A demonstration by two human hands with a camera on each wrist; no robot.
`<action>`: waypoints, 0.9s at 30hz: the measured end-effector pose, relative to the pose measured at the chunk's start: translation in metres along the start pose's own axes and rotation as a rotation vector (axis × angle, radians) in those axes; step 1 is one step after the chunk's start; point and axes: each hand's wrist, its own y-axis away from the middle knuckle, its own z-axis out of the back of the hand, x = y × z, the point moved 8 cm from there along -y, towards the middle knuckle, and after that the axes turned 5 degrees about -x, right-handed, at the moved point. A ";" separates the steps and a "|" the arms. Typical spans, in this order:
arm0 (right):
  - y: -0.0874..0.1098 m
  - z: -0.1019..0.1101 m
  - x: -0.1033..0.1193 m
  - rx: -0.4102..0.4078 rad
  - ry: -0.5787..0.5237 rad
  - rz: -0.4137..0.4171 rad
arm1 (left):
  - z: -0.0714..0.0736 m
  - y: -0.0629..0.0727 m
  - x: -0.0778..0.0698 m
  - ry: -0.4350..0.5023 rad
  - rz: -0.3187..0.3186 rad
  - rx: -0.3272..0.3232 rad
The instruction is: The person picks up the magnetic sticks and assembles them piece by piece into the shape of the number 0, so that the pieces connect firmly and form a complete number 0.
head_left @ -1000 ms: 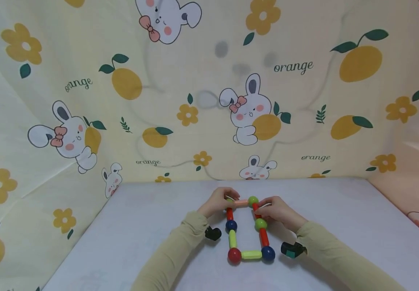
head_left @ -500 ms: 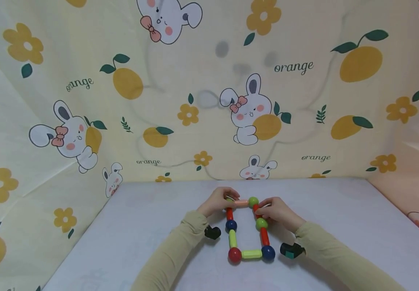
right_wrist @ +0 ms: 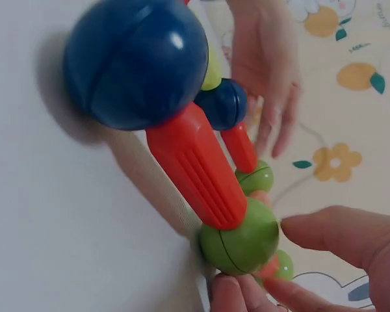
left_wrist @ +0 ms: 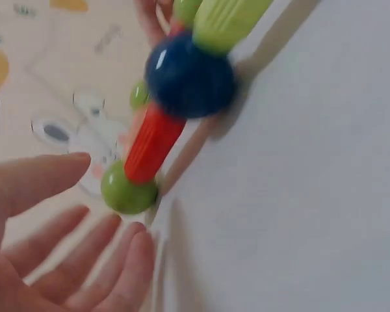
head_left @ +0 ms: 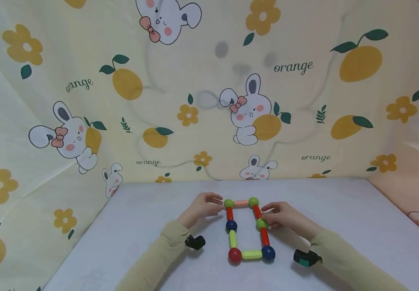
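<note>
A closed frame of coloured balls joined by short rods lies on the white table. At its far end, a pink rod (head_left: 241, 203) links two green balls. The left hand (head_left: 203, 206), fingers loosely spread, is beside the far-left green ball (left_wrist: 129, 187) and holds nothing. On the other side, the right hand (head_left: 285, 215) is around the middle-right green ball (right_wrist: 240, 237), thumb tip and fingertips right at its surface without a grip on it. Red rods (right_wrist: 198, 166) run along both long sides. The near corners are a red ball (head_left: 234, 255) and a dark blue ball (head_left: 268, 253).
The white table (head_left: 151, 202) extends on both sides of the frame. Behind it hangs a cream cloth (head_left: 194, 141) printed with rabbits and oranges. Each wrist wears a small black camera, such as the right camera (head_left: 306, 258).
The left hand has let go of the far-left green ball and moved left. The right hand has come off the far-right red rod and shifted nearer, to the middle green ball. The frame stays put.
</note>
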 end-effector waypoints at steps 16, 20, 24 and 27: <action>0.013 -0.001 -0.004 -0.036 -0.058 -0.004 | -0.033 0.051 0.002 0.099 0.069 0.051; 0.010 -0.002 -0.001 -0.052 -0.057 -0.024 | -0.029 0.043 0.001 0.113 0.067 0.032; 0.007 -0.003 0.000 -0.064 -0.067 -0.025 | -0.027 0.037 0.002 0.121 0.058 0.042; 0.005 -0.002 0.000 -0.058 -0.054 0.011 | -0.025 0.036 0.004 0.129 0.062 0.077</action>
